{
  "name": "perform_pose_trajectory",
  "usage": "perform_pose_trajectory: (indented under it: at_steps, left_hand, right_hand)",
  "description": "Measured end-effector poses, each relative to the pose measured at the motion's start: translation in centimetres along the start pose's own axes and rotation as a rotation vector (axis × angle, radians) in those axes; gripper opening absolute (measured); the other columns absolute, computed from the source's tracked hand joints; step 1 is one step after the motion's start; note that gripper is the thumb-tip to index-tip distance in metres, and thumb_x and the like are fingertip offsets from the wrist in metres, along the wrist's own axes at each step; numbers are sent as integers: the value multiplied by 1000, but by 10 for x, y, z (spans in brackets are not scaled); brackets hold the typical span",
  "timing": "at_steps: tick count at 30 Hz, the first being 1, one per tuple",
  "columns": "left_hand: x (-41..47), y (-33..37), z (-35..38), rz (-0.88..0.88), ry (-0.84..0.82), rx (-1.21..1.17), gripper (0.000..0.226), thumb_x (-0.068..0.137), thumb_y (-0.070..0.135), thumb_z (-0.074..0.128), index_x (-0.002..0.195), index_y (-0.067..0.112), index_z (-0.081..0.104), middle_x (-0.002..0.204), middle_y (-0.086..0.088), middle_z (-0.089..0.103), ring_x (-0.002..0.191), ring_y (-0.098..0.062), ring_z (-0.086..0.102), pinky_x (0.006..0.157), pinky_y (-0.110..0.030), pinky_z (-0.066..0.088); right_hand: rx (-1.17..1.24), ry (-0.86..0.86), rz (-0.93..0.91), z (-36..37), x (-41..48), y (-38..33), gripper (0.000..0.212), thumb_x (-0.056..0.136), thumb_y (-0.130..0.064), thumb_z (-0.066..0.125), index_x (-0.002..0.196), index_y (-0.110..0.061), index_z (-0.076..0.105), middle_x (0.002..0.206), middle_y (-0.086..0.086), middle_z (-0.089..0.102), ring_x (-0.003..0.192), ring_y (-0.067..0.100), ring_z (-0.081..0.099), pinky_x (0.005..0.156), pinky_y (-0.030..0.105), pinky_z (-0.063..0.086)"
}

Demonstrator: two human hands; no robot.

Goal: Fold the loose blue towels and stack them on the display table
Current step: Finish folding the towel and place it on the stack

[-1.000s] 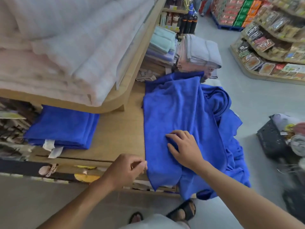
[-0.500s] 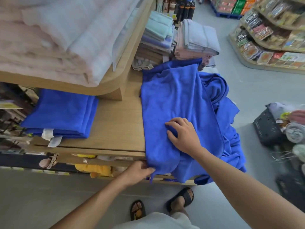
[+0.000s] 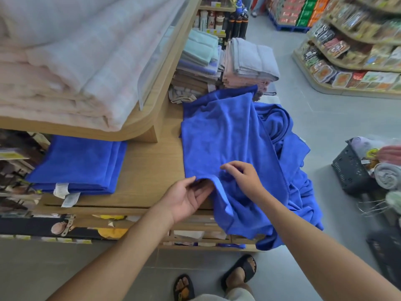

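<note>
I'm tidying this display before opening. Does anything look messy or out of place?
Yes: the loose blue towels are heaped at the display table's right end, spilling over its edge toward the floor, unlike the neatly folded blue stack at left.

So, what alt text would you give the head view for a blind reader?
A person's left hand pinches the near edge of a loose blue towel on a table while the right hand rests on it. Folded blue towels lie to the left.
</note>
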State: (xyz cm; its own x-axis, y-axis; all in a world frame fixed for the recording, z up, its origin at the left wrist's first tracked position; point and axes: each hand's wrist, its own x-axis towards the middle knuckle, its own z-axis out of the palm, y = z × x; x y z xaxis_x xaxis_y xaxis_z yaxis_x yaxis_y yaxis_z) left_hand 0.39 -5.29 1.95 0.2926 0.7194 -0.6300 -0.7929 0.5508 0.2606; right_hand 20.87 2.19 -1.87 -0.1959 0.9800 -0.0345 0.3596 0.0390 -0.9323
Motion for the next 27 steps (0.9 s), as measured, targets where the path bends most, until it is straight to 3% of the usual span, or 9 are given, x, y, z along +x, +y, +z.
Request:
perform_pose_trajectory:
  at_steps: [2, 4, 7, 10, 13, 16, 19, 22, 27]
  left_hand:
    - [6, 1, 10, 16, -3, -65, 34, 106, 9, 36, 106, -15, 60, 93, -32, 72, 77, -36, 76, 75, -45, 62]
    - [11, 1, 18, 40, 15, -78, 35, 107, 8, 34, 110, -17, 58, 94, -33, 72, 75, -36, 76, 79, -44, 60]
    - [20, 1, 26, 68, 68, -42, 33, 107, 8, 35, 116, -15, 57, 96, -30, 71, 73, -32, 76, 89, -41, 58]
    - [25, 2, 31, 92, 130, 28, 33, 108, 7, 33, 109, -12, 60, 87, -25, 74, 70, -28, 76, 88, -40, 56]
    - [26, -3, 37, 112, 171, 80, 36, 108, 9, 32, 108, -10, 63, 90, -22, 74, 89, -31, 71, 99, -42, 49]
    - [29, -8, 40, 142, 209, 100, 34, 108, 7, 31, 107, -11, 61, 85, -21, 75, 110, -42, 66, 106, -38, 43]
    - [28, -8, 40, 160, 207, 68, 33, 106, 3, 30, 115, -11, 59, 95, -23, 74, 120, -34, 60, 114, -38, 38]
    - [23, -12, 42, 157, 171, 30, 36, 107, 6, 29, 127, -10, 55, 122, -27, 65, 129, -33, 54, 108, -43, 42]
    - [20, -14, 41, 183, 182, 46, 31, 105, 6, 37, 109, -11, 61, 95, -24, 75, 79, -30, 76, 67, -37, 63]
  right_hand:
    - [253, 28, 42, -7, -5, -12, 31, 99, -38, 58, 86, -16, 78, 88, 1, 77, 85, 13, 69, 83, 30, 55]
    - [262, -4, -16, -11, -20, -17, 31, 94, -46, 59, 86, -20, 74, 85, -3, 72, 80, 10, 65, 76, 21, 52]
    - [100, -164, -74, -8, -44, -9, 20, 86, -42, 71, 95, -24, 70, 91, -5, 71, 85, 10, 66, 78, 27, 53]
    - [98, -244, -92, -12, -48, -2, 43, 80, -46, 79, 116, -25, 68, 108, -5, 71, 106, 16, 67, 93, 34, 54]
    - [-77, -241, -160, -6, -46, -4, 60, 71, -64, 83, 120, -38, 60, 115, -15, 67, 113, 10, 64, 95, 32, 54]
    - [-228, -65, -142, 9, -43, -5, 47, 72, -69, 78, 104, -42, 58, 104, -24, 67, 101, 0, 65, 81, 28, 56]
    - [-253, -10, -184, 11, -40, 0, 43, 75, -68, 74, 104, -42, 57, 102, -26, 67, 98, -2, 65, 77, 28, 56]
    - [-315, -161, -308, 0, -42, 8, 58, 70, -69, 78, 116, -41, 56, 109, -29, 62, 105, -3, 61, 87, 22, 50]
    - [-100, -120, -241, -6, -45, 8, 6, 94, -38, 61, 97, -35, 65, 92, -14, 69, 86, 10, 65, 75, 36, 54]
